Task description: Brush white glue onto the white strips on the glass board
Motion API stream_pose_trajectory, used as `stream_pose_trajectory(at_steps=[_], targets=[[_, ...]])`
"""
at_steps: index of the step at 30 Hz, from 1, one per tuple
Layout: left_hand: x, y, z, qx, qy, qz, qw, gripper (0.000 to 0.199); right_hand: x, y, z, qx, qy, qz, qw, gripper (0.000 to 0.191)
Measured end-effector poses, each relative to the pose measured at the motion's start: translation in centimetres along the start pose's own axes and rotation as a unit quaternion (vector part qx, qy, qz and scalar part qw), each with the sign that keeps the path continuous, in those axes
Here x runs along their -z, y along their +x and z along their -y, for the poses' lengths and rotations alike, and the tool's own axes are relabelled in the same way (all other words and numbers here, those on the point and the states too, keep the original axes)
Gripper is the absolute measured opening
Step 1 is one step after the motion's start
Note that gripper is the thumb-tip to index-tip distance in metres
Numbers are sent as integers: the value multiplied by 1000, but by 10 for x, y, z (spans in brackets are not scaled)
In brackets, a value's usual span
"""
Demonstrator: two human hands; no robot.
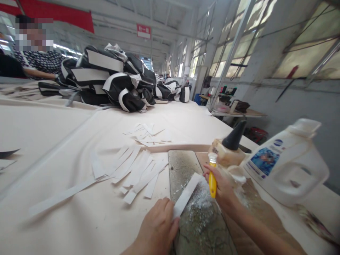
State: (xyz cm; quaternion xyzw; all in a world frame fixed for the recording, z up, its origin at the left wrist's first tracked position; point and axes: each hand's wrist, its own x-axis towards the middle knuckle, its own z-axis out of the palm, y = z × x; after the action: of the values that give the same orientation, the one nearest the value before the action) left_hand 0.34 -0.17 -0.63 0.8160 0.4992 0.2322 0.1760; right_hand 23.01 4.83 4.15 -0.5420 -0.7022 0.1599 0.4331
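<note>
Our right hand (224, 189) is closed around the yellow plastic handle of a small glue brush (212, 177), whose bristle end points up toward the squat, glue-crusted bottle with a black cone nozzle (230, 150). Our left hand (158, 226) presses its fingertips onto the near end of a narrow white strip of stiff fabric or card (187, 194), pinning it flat. The strip lies slantwise on a worn, glue-spattered grey work plate (183, 166) set into the cream cloth-covered table (66, 141).

We judge the strip light and bendable, quick to slide or curl, so it is best held at its dry near end. The brush looks light and rigid, possibly tacky near the bristles.

To the left lies a loose heap of similar white strips (135, 170); to the right stands a large white plastic jug with a blue label (288, 164). Far back sit piled black-and-white bags (114, 78), with another person's arm (39, 72) beside them.
</note>
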Motion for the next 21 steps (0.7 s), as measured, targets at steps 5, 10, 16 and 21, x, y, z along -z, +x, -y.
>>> stream_pose_trajectory(at_steps=[5, 10, 16, 21], targets=[[-3, 0, -1, 0, 18, 0, 1000, 13, -3, -2, 36, 28, 9, 165, 986, 27], [-4, 1, -4, -1, 60, -1, 998, 13, -7, 32, 0, -12, -129, 82, 988, 37], [-3, 1, -8, 2, 84, 3, 996, 17, 12, 49, 5, 22, -175, -57, 983, 36], [-2, 2, -12, 7, 96, 25, 995, 20, -10, 36, 17, 39, -121, 106, 986, 29]])
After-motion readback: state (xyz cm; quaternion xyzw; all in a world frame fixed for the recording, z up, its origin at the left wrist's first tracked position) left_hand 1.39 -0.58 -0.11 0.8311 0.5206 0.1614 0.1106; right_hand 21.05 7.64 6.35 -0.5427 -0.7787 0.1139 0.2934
